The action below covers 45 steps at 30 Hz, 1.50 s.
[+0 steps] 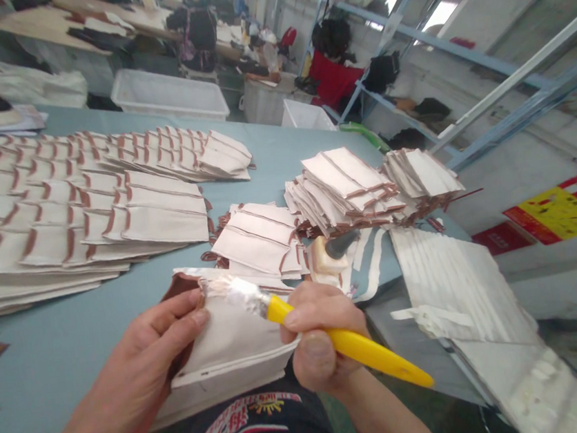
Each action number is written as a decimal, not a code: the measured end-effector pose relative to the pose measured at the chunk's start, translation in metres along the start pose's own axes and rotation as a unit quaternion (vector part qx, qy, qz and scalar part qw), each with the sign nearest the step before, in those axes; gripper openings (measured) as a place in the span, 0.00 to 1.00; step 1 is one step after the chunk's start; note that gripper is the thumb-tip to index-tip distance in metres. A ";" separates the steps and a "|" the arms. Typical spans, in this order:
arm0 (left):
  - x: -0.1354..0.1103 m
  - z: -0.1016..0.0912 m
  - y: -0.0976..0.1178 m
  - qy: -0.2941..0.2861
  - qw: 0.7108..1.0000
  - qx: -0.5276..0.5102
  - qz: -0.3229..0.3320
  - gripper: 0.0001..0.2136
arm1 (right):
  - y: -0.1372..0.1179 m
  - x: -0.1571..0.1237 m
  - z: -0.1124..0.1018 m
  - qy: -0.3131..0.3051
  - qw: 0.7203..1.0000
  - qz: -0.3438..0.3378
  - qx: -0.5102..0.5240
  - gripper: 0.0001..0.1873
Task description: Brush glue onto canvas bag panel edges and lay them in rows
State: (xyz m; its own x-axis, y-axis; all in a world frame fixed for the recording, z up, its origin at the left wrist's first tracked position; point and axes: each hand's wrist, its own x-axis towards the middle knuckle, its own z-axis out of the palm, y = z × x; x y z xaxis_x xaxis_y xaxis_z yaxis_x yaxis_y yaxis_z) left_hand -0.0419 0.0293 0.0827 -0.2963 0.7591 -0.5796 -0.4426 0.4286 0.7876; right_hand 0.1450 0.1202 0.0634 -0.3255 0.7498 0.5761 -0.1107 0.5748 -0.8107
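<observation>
My right hand (pixel 316 331) is closed around a yellow-handled brush (pixel 356 349) whose glue-coated bristles point left onto the top of a white fabric piece with brown trim (pixel 230 341). My left hand (pixel 151 361) grips that piece at its upper left edge, thumb pressed on top near the brush tip. The piece rests on a small stack of similar pieces at the near table edge.
Rows of white brown-trimmed pieces (pixel 59 215) cover the left of the blue table (pixel 47 341). More stacks (pixel 347 185) sit ahead, beside a glue pot (pixel 324 257). White strips (pixel 451 274) lie at right. White bins (pixel 170 94) stand beyond.
</observation>
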 end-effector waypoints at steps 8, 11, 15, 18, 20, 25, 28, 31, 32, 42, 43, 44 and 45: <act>-0.004 -0.006 0.006 -0.004 0.999 -0.047 -0.007 0.25 | 0.011 0.004 0.011 0.025 0.998 -0.052 0.004 0.17; -0.005 -0.007 0.005 -0.012 0.999 -0.047 -0.010 0.24 | 0.011 0.000 0.013 0.005 0.999 -0.046 -0.009 0.17; -0.005 -0.012 0.001 -0.019 0.998 -0.059 -0.010 0.22 | 0.009 0.012 0.020 -0.019 0.996 -0.092 0.005 0.09; -0.006 -0.014 0.001 0.002 0.998 -0.070 -0.007 0.23 | 0.009 0.021 0.026 0.034 0.994 -0.099 -0.039 0.09; -0.008 -0.012 0.002 -0.013 0.997 -0.082 -0.009 0.22 | 0.013 0.022 0.030 0.017 0.990 -0.101 -0.099 0.09; -0.009 -0.010 0.003 -0.062 0.995 -0.078 0.017 0.23 | 0.029 0.023 0.040 -0.019 0.980 -0.118 -0.158 0.10; -0.010 -0.021 0.000 -0.088 0.995 -0.032 0.031 0.24 | 0.030 0.036 0.036 -0.001 0.984 -0.104 -0.145 0.09; -0.016 -0.032 -0.008 -0.095 0.991 0.076 0.049 0.26 | 0.024 0.053 0.028 0.021 0.987 -0.083 -0.133 0.10; -0.018 -0.034 -0.011 -0.095 0.987 0.116 0.059 0.25 | 0.023 0.057 0.026 0.028 0.988 -0.081 -0.132 0.11; -0.022 -0.020 -0.035 -0.041 0.901 0.320 0.290 0.18 | 0.023 0.049 0.021 0.072 0.993 -0.030 -0.094 0.11; -0.022 -0.021 -0.040 -0.025 0.890 0.335 0.308 0.18 | 0.014 0.043 0.017 0.076 0.995 -0.001 -0.062 0.11; -0.021 -0.023 -0.045 -0.010 0.880 0.346 0.325 0.18 | 0.004 0.036 0.013 0.069 0.997 0.030 -0.030 0.11; -0.020 -0.024 -0.051 0.006 0.872 0.355 0.339 0.17 | -0.007 0.029 0.009 0.063 0.997 0.044 -0.002 0.11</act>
State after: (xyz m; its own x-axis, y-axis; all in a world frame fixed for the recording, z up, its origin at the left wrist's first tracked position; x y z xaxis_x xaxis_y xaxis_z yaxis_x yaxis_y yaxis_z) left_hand -0.0339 -0.0196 0.0494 -0.2970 0.9524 0.0694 0.4705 0.0827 0.8785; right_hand 0.1280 0.1348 0.0848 -0.2141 0.8326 0.5108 -0.0832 0.5055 -0.8588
